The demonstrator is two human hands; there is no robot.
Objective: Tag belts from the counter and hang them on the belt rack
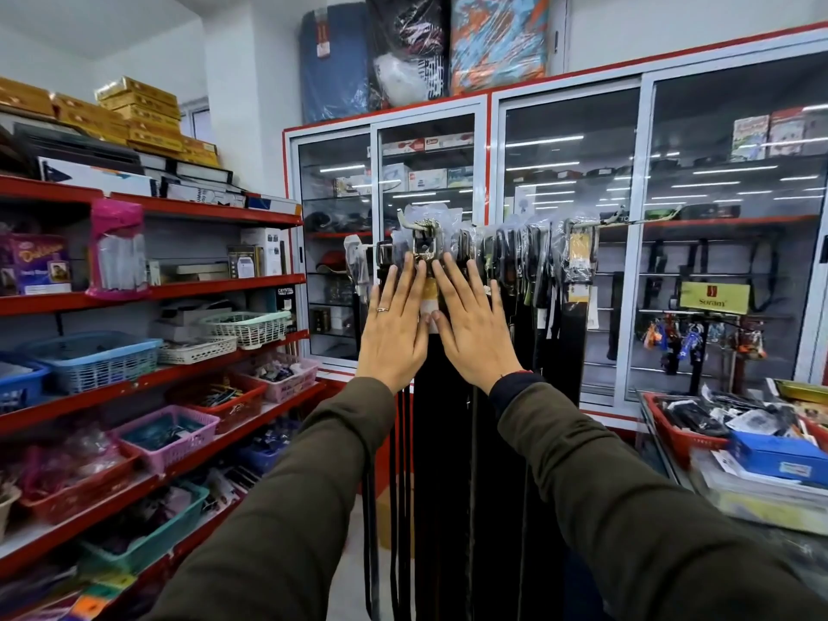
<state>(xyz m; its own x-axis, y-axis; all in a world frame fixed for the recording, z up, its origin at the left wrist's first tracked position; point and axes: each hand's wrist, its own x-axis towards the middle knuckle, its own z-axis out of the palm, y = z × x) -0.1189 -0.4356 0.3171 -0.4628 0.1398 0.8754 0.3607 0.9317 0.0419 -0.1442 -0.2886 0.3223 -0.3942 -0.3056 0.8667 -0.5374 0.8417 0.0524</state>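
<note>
Against the belt rack (502, 226), just below its hook, both hands are raised flat with fingers spread. The left hand (394, 324) and right hand (470, 329) grip nothing; their fingertips touch the lower edge of the bagged buckle (423, 244) of the front belt (443, 441). That belt hangs straight down from the rack, its long axis vertical, passing between the two wrists. Its yellow tag (429, 302) shows between the hands. Both hands are about equally near the buckle, which sits just above them.
</note>
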